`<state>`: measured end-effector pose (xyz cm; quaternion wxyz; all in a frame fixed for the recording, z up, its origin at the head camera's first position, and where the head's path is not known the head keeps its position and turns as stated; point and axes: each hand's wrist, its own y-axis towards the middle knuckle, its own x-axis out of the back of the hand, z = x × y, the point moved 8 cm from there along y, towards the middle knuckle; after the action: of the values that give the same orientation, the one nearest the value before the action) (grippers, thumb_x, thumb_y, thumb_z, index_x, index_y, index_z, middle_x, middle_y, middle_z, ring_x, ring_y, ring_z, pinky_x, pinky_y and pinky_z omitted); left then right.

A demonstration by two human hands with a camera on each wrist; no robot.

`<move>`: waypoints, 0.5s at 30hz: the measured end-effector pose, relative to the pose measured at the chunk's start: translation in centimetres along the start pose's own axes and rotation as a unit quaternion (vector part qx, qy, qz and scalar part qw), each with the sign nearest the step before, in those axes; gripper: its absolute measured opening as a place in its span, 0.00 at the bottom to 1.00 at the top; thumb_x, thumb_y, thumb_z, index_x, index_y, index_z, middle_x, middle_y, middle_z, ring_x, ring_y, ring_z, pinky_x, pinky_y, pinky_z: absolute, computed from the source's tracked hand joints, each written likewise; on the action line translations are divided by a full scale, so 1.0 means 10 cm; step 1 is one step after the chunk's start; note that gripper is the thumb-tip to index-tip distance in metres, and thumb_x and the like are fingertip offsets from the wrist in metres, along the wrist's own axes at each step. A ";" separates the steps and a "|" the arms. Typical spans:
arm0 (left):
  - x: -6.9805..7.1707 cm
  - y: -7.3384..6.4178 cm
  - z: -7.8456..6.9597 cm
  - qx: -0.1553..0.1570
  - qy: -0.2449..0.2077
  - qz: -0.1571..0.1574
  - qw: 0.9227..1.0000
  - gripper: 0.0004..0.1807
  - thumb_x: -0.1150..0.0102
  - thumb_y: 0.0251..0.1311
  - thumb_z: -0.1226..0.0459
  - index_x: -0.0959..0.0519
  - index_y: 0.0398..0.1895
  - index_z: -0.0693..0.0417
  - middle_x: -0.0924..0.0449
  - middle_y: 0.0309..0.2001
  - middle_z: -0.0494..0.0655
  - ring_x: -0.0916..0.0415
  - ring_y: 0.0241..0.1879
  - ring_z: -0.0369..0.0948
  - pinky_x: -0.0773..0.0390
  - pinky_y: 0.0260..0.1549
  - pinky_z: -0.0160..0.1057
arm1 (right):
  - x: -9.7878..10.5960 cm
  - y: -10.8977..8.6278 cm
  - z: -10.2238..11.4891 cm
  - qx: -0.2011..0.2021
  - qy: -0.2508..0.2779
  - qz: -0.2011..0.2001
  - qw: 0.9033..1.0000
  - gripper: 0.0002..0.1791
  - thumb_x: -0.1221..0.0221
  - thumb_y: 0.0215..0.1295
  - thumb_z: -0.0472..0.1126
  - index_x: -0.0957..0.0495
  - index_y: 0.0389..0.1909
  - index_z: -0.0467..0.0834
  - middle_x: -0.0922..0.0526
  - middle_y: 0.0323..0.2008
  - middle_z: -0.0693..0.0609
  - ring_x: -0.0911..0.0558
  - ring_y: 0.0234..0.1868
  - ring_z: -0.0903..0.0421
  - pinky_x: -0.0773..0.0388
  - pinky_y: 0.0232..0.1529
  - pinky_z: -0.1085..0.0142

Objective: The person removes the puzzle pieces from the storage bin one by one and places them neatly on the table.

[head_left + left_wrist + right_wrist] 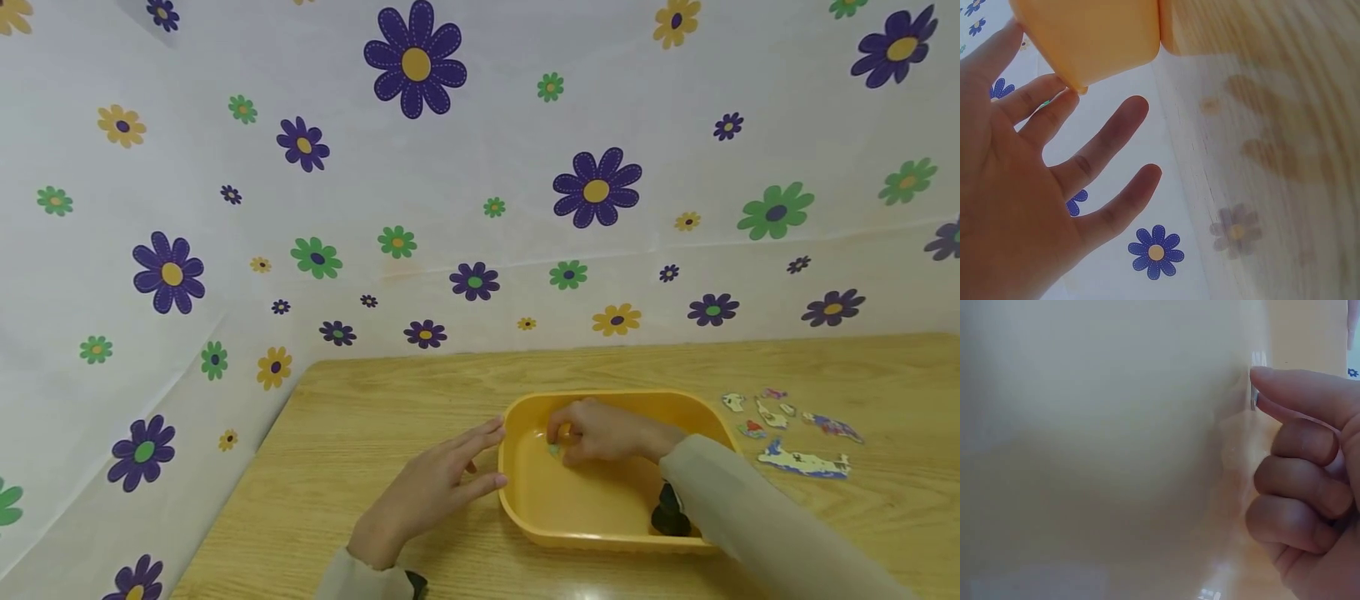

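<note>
A yellow plastic tub [585, 508] stands on the wooden table. Inside it, near the left end, my right hand [600, 429] reaches down to a small pale green flat piece [553, 450]. In the right wrist view, the thumb and index finger pinch this thin piece [1253, 397] edge-on, close to the tub's inner surface, while the other fingers curl into the palm. My left hand [438, 475] is at the tub's left side, its fingers extended. Seen from the left wrist, some fingertips touch the rim and the others spread below it.
Right of the tub lie several flat, colourful cut-out pieces [806, 460] with irregular outlines. A white flower-print sheet [495, 150] hangs behind and to the left of the table [300, 500]. A black wrist device [670, 512] overlaps the tub's right part.
</note>
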<state>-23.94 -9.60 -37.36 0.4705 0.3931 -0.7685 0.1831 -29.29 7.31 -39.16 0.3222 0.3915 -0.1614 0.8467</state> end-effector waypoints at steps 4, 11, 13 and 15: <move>0.00 0.00 0.00 0.000 0.003 -0.002 1.000 0.32 0.49 0.74 0.44 0.31 0.74 0.50 0.39 0.76 0.42 0.25 0.39 0.33 0.21 0.35 0.32 | -0.01 0.01 -0.01 0.002 -0.008 -0.012 1.000 0.09 0.32 0.57 0.33 0.16 0.40 0.40 0.24 0.29 0.59 0.32 0.28 0.64 0.31 0.29 0.70; 0.00 0.01 -0.01 0.002 0.004 0.001 1.000 0.32 0.48 0.74 0.44 0.30 0.74 0.50 0.38 0.76 0.42 0.25 0.39 0.33 0.21 0.36 0.33 | -0.02 0.01 -0.05 -0.030 -0.040 -0.022 0.999 0.09 0.29 0.60 0.40 0.15 0.39 0.43 0.18 0.37 0.59 0.27 0.36 0.60 0.25 0.40 0.66; 0.00 0.01 -0.01 0.003 0.004 0.001 1.000 0.32 0.48 0.74 0.45 0.30 0.74 0.50 0.38 0.76 0.43 0.25 0.39 0.33 0.21 0.36 0.33 | -0.02 0.01 -0.05 -0.031 -0.045 -0.025 0.998 0.08 0.29 0.60 0.39 0.15 0.39 0.42 0.18 0.36 0.59 0.27 0.36 0.60 0.25 0.40 0.65; 0.00 0.01 -0.01 0.003 0.006 0.001 1.000 0.32 0.47 0.74 0.45 0.30 0.74 0.50 0.38 0.76 0.43 0.25 0.38 0.33 0.21 0.36 0.33 | -0.02 0.01 -0.04 -0.022 -0.052 -0.029 0.998 0.07 0.30 0.60 0.38 0.15 0.39 0.42 0.18 0.35 0.59 0.28 0.35 0.61 0.26 0.38 0.66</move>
<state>-23.97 -9.50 -37.26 0.4736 0.3929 -0.7656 0.1874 -29.45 7.36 -39.54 0.3460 0.4319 -0.1852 0.8120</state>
